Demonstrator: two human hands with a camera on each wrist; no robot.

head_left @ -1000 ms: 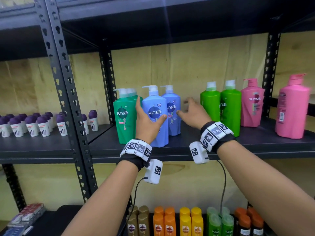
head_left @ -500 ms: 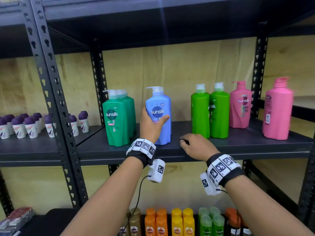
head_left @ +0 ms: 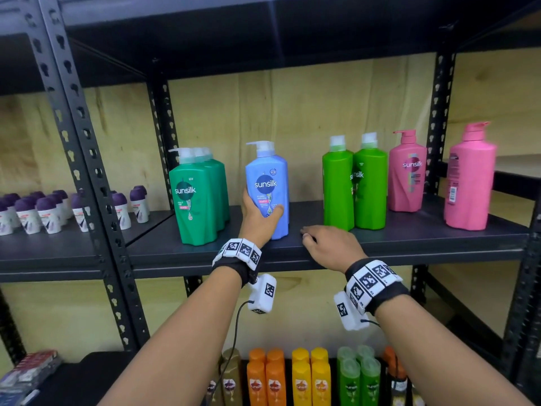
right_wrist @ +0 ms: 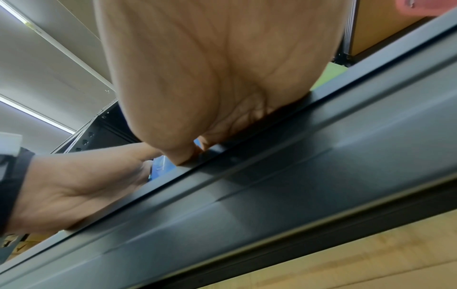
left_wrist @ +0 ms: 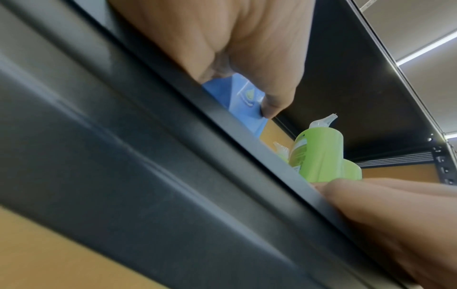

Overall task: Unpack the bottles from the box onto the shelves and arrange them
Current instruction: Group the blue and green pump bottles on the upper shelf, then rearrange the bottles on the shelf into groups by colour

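Note:
A blue Sunsilk pump bottle (head_left: 268, 183) stands upright on the black middle shelf (head_left: 409, 244), between the dark green bottles (head_left: 193, 206) and the light green bottles (head_left: 336, 189). My left hand (head_left: 257, 218) grips its lower front, thumb across the label. In the left wrist view the thumb presses the blue bottle (left_wrist: 239, 101). A second pump top shows just behind it. My right hand (head_left: 328, 244) rests on the shelf's front edge to the right of the bottle and holds nothing; its palm (right_wrist: 210, 68) lies over the shelf lip (right_wrist: 296, 185). No box is in view.
Two pink bottles (head_left: 407, 174) (head_left: 468, 183) stand at the right end of the shelf. Purple-capped roll-ons (head_left: 46, 212) fill the left bay beyond a black upright (head_left: 87, 171). Small orange, yellow and green bottles (head_left: 292, 376) line the shelf below.
My right hand has drawn back from beside the blue bottles to the shelf's front edge. The rear blue bottle now stands hidden behind the front one. My left hand keeps its grip.

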